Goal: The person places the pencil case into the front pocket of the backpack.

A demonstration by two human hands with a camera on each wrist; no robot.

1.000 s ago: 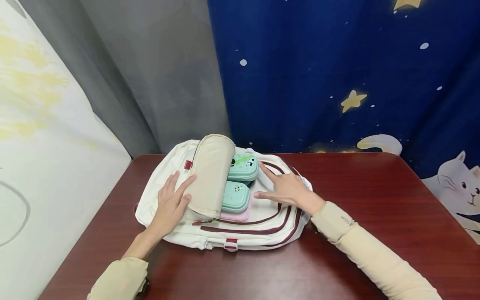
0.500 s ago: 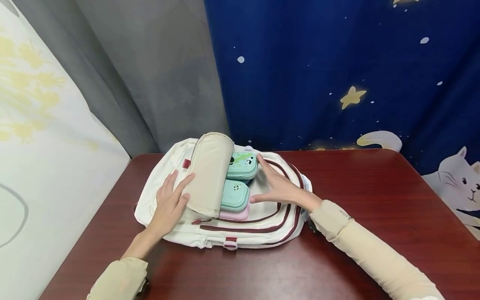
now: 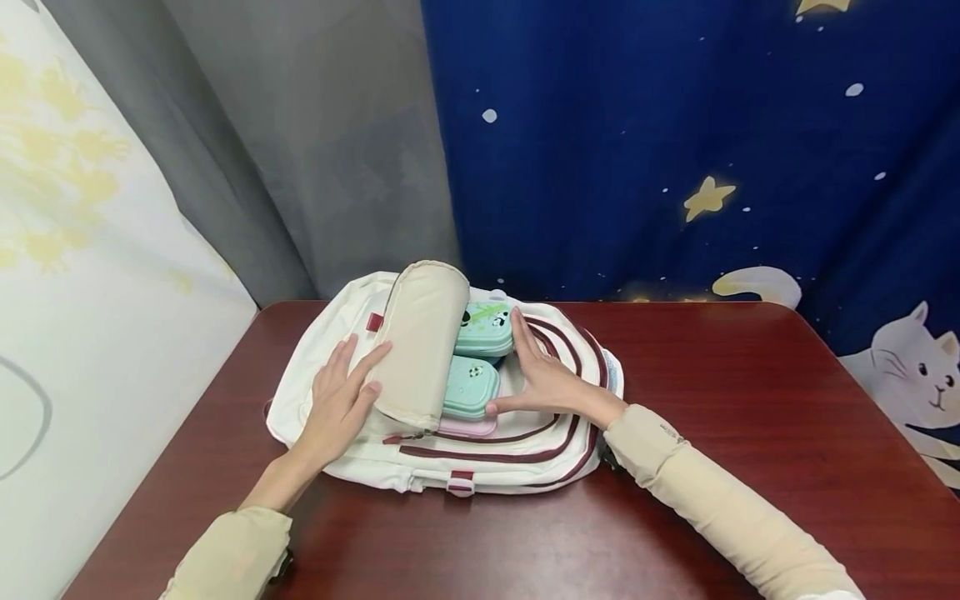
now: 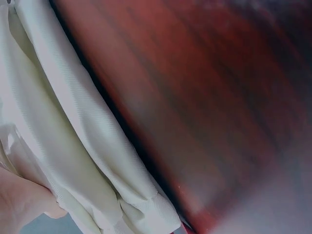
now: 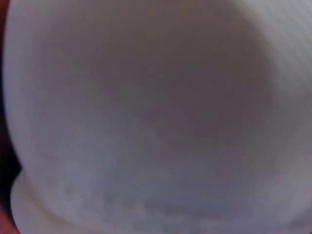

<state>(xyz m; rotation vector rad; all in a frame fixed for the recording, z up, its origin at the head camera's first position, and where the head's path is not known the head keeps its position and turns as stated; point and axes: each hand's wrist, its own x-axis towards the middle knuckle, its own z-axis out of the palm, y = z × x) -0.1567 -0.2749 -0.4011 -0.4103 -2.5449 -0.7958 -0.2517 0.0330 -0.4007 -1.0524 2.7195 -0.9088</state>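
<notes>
I had the white backpack (image 3: 360,454) lying flat on the dark red table (image 3: 712,417), its back edge at twelve o'clock against the curtains. My left hand (image 3: 339,406) lay flat with straight, relaxed fingers on the beige flap (image 3: 420,342), which was folded back and stood up over the open pocket; the fingertips pressed the flap's nine o'clock side without curling round it. At three o'clock of the flap, three cases lay in the opening: a teal case (image 3: 486,327) with panda print toward twelve o'clock, a second teal case (image 3: 472,387) just beside it toward six o'clock, and a pink case (image 3: 468,427) peeping out beneath that one. My right hand (image 3: 543,375) sat at three o'clock of the cases, fingers extended and released, the thumb tip touching the nearer teal case, the fingertips reaching up beside the farther one. The left wrist view caught pale backpack fabric against the table edge; the right wrist view was a white blur, so I could tell nothing from it.
</notes>
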